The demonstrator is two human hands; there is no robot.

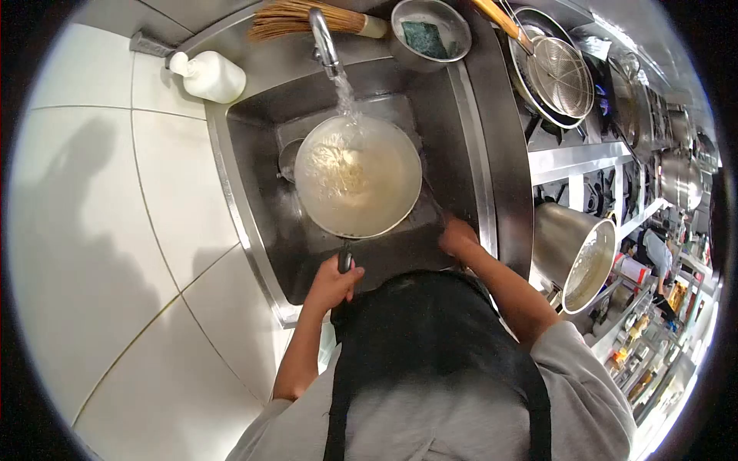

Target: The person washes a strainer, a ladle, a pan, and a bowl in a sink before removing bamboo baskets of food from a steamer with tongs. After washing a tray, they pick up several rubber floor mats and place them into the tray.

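Note:
A round pan [303, 201] sits in the sink [265, 253] under the running faucet [324, 46]. Cloudy water fills it, foaming pale where the stream lands. My left hand [334, 283] is wrapped round the pan's dark handle [346, 257], which points toward my body. My right hand [459, 237] is closed at the right side of the sink, apart from the pan. A thin dark shape runs from its fingers toward the pan's rim, too dim to name. Behind the pan's left edge, a small round metal piece [288, 157] partly shows.
Behind the sink lie a straw brush [307, 20] and a metal bowl [400, 38] holding a green scouring pad [424, 38]. A white pump bottle [215, 77] stands at the left corner. To the right are a wire skimmer [561, 73], a large pot [573, 250] and stove burners.

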